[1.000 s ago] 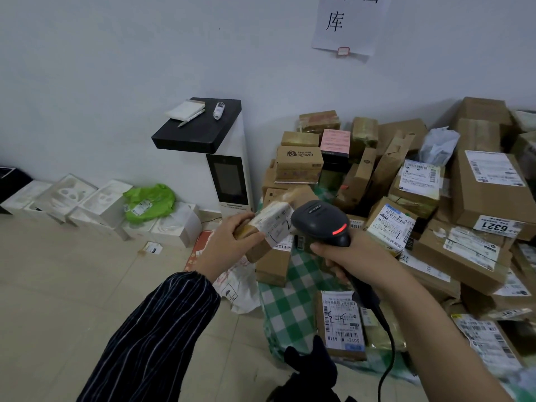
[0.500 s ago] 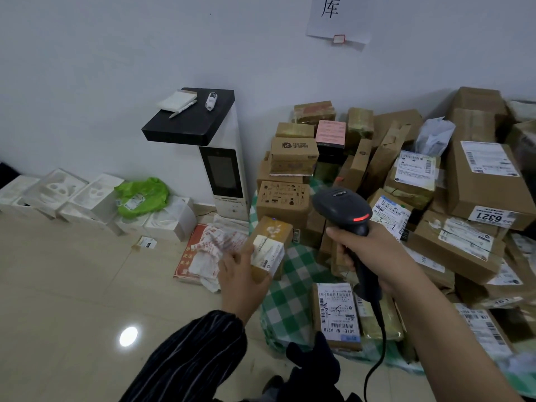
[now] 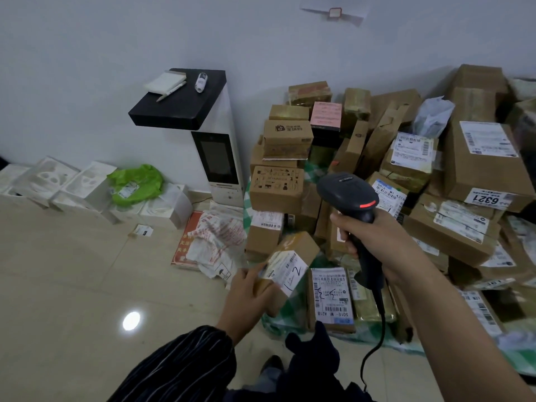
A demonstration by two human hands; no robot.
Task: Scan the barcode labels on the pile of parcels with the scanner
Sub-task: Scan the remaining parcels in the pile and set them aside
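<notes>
Left hand (image 3: 249, 297): fingers curled round small brown parcel (image 3: 300, 245), tilted, white barcode label hand-marked "2", low at pile's near edge.
Scanner (image 3: 348, 192): black, corded, red band; handle gripped by right hand (image 3: 374, 245), raised before heaped cardboard parcels (image 3: 464, 227).

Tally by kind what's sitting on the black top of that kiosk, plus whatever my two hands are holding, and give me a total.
On the black kiosk top:
White notepad: 1
Pen: 1
Small white device: 1
In the hands:
Barcode scanner, right hand: 1
Small parcel, left hand: 1
Total: 5
</notes>
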